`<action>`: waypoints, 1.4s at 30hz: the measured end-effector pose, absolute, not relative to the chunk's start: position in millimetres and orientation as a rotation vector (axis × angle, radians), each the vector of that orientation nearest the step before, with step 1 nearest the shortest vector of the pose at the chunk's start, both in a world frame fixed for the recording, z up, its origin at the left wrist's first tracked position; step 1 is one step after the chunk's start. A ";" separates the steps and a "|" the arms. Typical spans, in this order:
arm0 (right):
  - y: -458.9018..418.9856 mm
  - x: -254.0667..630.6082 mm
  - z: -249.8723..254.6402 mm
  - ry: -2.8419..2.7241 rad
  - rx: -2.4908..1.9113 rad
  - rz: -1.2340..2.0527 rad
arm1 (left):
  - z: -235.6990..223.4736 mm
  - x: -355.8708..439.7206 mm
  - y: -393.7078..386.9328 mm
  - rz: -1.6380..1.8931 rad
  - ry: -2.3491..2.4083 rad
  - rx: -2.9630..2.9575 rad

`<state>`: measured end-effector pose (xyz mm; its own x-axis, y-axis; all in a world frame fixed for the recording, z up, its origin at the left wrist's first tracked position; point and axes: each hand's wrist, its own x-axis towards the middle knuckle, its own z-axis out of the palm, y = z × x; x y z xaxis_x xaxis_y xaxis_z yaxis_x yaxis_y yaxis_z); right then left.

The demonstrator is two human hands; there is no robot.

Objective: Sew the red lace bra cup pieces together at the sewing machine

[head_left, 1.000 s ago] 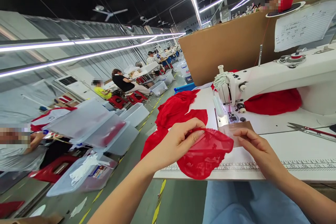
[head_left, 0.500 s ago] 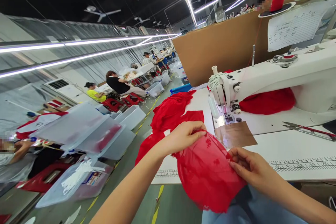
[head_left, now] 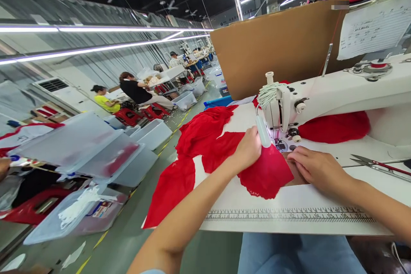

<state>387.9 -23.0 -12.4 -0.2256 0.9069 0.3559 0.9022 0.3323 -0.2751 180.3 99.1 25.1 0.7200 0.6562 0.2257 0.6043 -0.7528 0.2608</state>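
A piece of sheer red fabric (head_left: 268,173) lies on the sewing machine bed, just in front of the needle area. My left hand (head_left: 249,149) is closed on its upper left edge, beside the presser foot. At the fabric's right edge, my right hand (head_left: 316,167) has its fingers pinched together; the fingertips partly hide what they grip. The white sewing machine (head_left: 346,90) stands above and behind both hands. Under the fabric and my right fingers shows a brown plate (head_left: 297,178). More red fabric (head_left: 205,130) lies heaped to the left on the table.
Thread snips (head_left: 380,165) lie right of my right hand. A printed ruler (head_left: 289,215) runs along the table's front edge. A cardboard panel (head_left: 272,49) stands behind the machine. Clear plastic bins (head_left: 109,158) are on the left, with co-workers (head_left: 136,90) seated beyond.
Both hands have moved up and forward with the red fabric, from over the table's front edge to beside the needle. The fabric now lies flatter on the machine bed.
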 end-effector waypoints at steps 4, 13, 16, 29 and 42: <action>-18.0 389.0 -24.2 -2.147 -1.425 -0.144 | 3.9 180.1 64.3 0.353 1.041 2.715; -26.7 384.2 -26.1 -2.155 -1.273 -0.303 | -15.7 155.2 102.3 0.276 0.639 2.876; -21.2 380.2 -23.9 -2.125 -1.289 -0.249 | -16.8 153.4 105.1 0.296 0.623 2.865; -16.3 400.0 -22.3 -1.745 -1.963 -0.436 | -15.4 151.8 105.7 0.313 0.574 2.863; -27.4 366.6 -23.7 -2.282 -1.225 -0.389 | -16.7 161.9 80.1 0.420 0.678 2.801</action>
